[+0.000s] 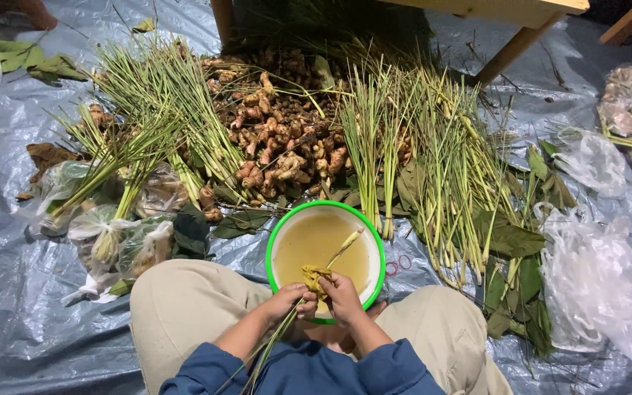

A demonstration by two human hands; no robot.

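**Hands Work a Yellow Root Over a Green-Rimmed Basin on a Tarp-Covered Floor**

A grey-blue plastic tarp [23,307] covers the whole floor, wrinkled and glossy. The person sits on it with knees spread in beige trousers, blue sleeves showing at the bottom edge. Between the knees stands a round basin with a green rim [270,252], holding cloudy yellowish water.

Over the basin's near edge, the left hand [287,301] and right hand [343,296] meet, both with fingers curled shut around a small yellow root piece [314,276] and a lemongrass stalk [339,247]; the stalk's pale end tilts out over the water, and its green leaves trail down between the arms.

Beyond the basin lies a heap of knobbly brown roots [279,135], flanked by bundles of lemongrass on the left [155,110] and a wider spread on the right [440,168], bedded on dark green leaves [510,238]. Filled clear bags [122,241] sit by the left knee; crumpled empty bags [590,281] lie at the right. Two red rubber bands [398,263] rest just beside the basin.

Wooden furniture legs [510,51] rise at the top edge. Bare tarp opens at the far left and lower left corner; elsewhere produce crowds close around the basin.
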